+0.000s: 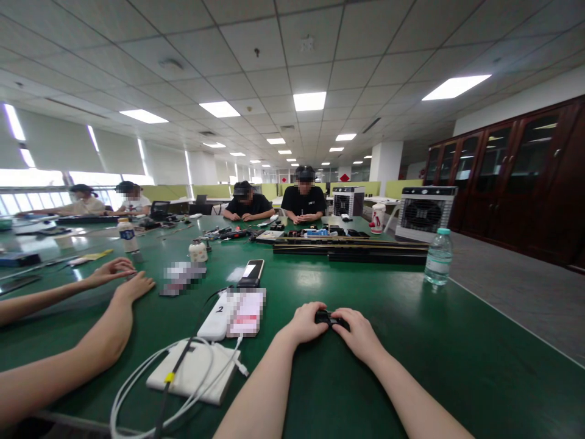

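A small black object lies between my two hands, low over the green tabletop. My left hand grips its left end, with the thumb near its front edge. Around the right end are the curled fingers and thumb of my right hand. The fingers cover much of the object, so what it is cannot be made out. To the left of my hands are a white power bank marked 2 and a blurred pink-and-white item.
A white pouch with a coiled white cable is at the front left. Another person's hands rest further left. A water bottle stands at the right; long black bars lie behind. Several people sit across the table.
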### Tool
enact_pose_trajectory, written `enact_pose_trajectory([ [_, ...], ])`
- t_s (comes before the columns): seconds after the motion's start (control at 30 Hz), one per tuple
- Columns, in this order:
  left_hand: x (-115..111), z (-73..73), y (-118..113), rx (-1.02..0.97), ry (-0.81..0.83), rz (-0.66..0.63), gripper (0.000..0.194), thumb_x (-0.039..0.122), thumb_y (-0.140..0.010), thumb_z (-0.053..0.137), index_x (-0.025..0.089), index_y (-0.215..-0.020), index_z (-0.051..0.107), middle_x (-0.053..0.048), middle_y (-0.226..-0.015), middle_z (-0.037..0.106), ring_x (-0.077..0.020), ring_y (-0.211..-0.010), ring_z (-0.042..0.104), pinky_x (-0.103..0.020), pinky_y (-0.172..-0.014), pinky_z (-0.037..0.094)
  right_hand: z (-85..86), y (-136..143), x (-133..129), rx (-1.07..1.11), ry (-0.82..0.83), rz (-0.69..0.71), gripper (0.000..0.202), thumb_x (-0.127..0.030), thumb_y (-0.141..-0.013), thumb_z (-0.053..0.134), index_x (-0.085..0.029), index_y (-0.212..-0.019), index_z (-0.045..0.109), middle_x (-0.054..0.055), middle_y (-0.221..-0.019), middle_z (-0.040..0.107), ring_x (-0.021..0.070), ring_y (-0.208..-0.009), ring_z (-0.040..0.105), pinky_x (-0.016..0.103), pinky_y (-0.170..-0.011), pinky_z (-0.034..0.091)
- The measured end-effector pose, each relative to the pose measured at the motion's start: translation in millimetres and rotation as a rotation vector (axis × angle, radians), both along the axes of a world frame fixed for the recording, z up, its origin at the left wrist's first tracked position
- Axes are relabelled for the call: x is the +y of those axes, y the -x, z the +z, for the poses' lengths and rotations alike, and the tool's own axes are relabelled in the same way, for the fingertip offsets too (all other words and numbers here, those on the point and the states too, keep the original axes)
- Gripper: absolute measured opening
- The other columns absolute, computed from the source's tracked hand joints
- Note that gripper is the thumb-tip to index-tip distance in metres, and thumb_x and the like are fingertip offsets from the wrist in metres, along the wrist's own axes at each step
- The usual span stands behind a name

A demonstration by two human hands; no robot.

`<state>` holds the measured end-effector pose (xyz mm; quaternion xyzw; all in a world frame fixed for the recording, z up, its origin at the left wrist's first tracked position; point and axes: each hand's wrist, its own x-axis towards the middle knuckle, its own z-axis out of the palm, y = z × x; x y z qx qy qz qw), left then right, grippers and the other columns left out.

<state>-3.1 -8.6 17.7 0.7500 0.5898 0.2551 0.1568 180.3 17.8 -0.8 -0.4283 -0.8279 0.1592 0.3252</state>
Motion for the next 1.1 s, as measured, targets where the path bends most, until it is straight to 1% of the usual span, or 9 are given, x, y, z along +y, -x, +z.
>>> enact_pose_trajectory([
  [0.27,2,-1.6,1,0.004,0.006,0.002,0.044,0.029,-0.076,0.06,0.02,-0.118,0.061,-0.008,-0.117,0.065,-0.0253,-0.11,0.059,-0.036,-0.098,0.046,-0.8,-1,2,0.124,-0.007,0.013,0.022,-0.029,-0.077,0.057,-0.025,-0.094,0.07,0.005,-0.106,0.07,0.0249,-0.104,0.06,0.042,-0.096,0.043],
  [0.37,2,-1.0,1,0.001,0.011,-0.002,0.043,0.029,-0.076,0.06,0.02,-0.118,0.061,-0.007,-0.116,0.066,-0.0253,-0.109,0.06,-0.036,-0.098,0.046,-0.1,0,3,0.22,0.016,-0.022,0.023,-0.032,-0.076,0.056,-0.024,-0.093,0.069,0.007,-0.105,0.07,0.0255,-0.105,0.061,0.042,-0.097,0.044],
  [0.5,1,-0.6,1,-0.002,0.004,0.003,0.042,0.028,-0.076,0.061,0.021,-0.117,0.061,-0.007,-0.117,0.065,-0.0252,-0.11,0.059,-0.036,-0.099,0.045,-0.3,0,5,0.358,0.07,-0.088,0.025,-0.036,-0.074,0.058,-0.024,-0.093,0.068,0.007,-0.101,0.071,0.0258,-0.101,0.063,0.042,-0.093,0.046],
  [0.73,2,-0.5,1,0.003,0.022,0.015,0.043,0.029,-0.077,0.062,0.02,-0.118,0.061,-0.008,-0.117,0.064,-0.0254,-0.111,0.057,-0.037,-0.1,0.044,-1.8,-2,11,0.6,0.129,-0.106,0.031,-0.043,-0.07,0.063,-0.022,-0.092,0.066,0.007,-0.094,0.073,0.0257,-0.094,0.066,0.043,-0.087,0.048],
  [0.87,3,-1.2,1,-0.004,0.032,0.015,0.044,0.029,-0.077,0.062,0.021,-0.12,0.061,-0.007,-0.119,0.064,-0.0255,-0.113,0.057,-0.037,-0.101,0.043,-1.1,-2,16,0.761,0.208,-0.113,0.042,-0.049,-0.062,0.069,-0.021,-0.092,0.065,0.009,-0.094,0.073,0.0273,-0.094,0.066,0.043,-0.084,0.051],
  [0.97,3,-1.8,1,-0.015,0.042,0.019,0.046,0.029,-0.077,0.062,0.019,-0.122,0.06,-0.008,-0.121,0.063,-0.0258,-0.114,0.056,-0.036,-0.102,0.042,0.9,-3,17,0.864,0.269,-0.097,0.048,-0.05,-0.057,0.073,-0.02,-0.093,0.065,0.01,-0.096,0.073,0.0278,-0.096,0.066,0.043,-0.086,0.051],
  [1.03,2,-1.8,1,-0.021,0.048,0.024,0.048,0.029,-0.077,0.062,0.019,-0.123,0.059,-0.009,-0.123,0.062,-0.0261,-0.115,0.055,-0.036,-0.103,0.041,2.2,-4,17,0.91,0.295,-0.099,0.049,-0.05,-0.056,0.075,-0.021,-0.095,0.066,0.01,-0.1,0.072,0.0274,-0.099,0.066,0.043,-0.089,0.051],
  [1.1,2,-1.4,1,-0.021,0.052,0.026,0.049,0.031,-0.077,0.062,0.018,-0.124,0.059,-0.01,-0.124,0.062,-0.0268,-0.116,0.055,-0.037,-0.104,0.041,2.8,-5,16,0.944,0.333,-0.118,0.049,-0.05,-0.058,0.074,-0.022,-0.097,0.066,0.009,-0.104,0.072,0.0269,-0.102,0.064,0.041,-0.088,0.051],
])
